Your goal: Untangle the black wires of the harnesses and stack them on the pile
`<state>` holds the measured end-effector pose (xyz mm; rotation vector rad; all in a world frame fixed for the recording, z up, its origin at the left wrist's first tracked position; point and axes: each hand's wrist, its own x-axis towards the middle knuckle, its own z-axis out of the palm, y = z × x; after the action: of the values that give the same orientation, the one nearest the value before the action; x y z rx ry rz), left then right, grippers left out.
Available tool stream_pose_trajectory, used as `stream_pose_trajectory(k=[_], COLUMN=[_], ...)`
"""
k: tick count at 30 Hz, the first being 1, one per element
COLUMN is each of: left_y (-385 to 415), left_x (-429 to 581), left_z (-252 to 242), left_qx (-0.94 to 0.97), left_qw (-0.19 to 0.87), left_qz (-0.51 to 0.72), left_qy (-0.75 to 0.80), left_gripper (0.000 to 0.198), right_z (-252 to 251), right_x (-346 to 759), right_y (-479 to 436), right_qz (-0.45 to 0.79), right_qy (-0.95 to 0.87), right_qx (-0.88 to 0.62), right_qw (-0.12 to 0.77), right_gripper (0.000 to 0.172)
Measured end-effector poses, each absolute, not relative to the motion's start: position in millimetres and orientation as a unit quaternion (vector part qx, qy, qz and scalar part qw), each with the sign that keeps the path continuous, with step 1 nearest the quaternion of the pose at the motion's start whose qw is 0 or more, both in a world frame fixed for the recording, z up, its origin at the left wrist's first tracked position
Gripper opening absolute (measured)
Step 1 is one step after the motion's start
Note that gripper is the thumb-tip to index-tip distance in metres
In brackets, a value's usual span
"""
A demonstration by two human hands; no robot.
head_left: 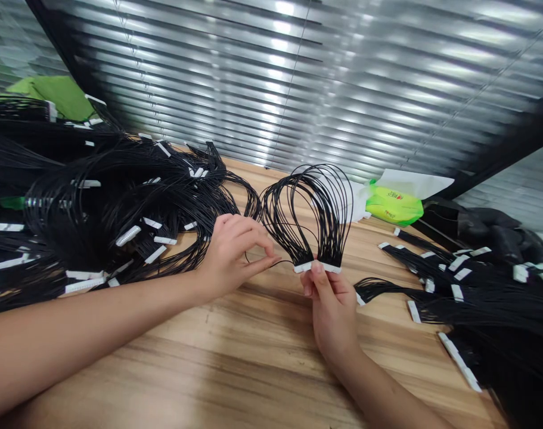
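Pinched between the thumb and fingers of my right hand (336,307) are the white connectors (330,268) of a black wire harness (331,205). Its many thin wires rise from the connectors and curve over in an upright loop above the table. My left hand (236,253) is just left of the connectors, thumb and fingertips closed on a single black wire (285,262) that runs out from the left connector (303,267). Where that wire ends inside the fingertips is hidden.
A large heap of black wire harnesses (119,173) with white connectors covers the left side of the wooden table (253,363). More harnesses (486,304) lie on the right. Behind them are a green packet (394,202), white paper (414,183) and window blinds (253,77).
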<state>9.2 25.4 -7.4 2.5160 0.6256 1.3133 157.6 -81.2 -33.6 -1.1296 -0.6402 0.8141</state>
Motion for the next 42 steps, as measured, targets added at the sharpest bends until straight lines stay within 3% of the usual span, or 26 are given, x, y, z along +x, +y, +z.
stream_pose_trajectory(k=[2,7,30,37,42], left_y=[25.0,28.5,29.2,29.8,28.8], left_x=[7.8,6.3,6.8,9.7,5.6], left_z=[-6.6,-8.5,-8.9,-8.0,-4.3], left_qx=[0.872,0.878,0.901,0.918,0.903], left_qw=[0.1,0.077,0.025,0.045,0.05], left_qz=[0.442,0.439,0.4,0.343,0.39], left_qy=[0.186,0.175,0.164,0.191,0.175], left_gripper=[0.003,0.012,0.009,0.018,0.034], right_z=[-34.0,-34.6,-34.8,-34.1,-26.5], right_x=[157.9,158.2,159.5,162.1,166.8], right_y=[-80.8,-79.2,-78.7,-76.9,-69.3], right_qz=[0.37,0.371,0.379,0.38,0.401], right_qy=[-0.29,-0.29,-0.303,-0.286,-0.191], right_qx=[-0.517,-0.523,-0.566,-0.579,-0.533], right_qw=[0.716,0.711,0.666,0.662,0.72], right_gripper=[0.029,0.029,0.033,0.034,0.029])
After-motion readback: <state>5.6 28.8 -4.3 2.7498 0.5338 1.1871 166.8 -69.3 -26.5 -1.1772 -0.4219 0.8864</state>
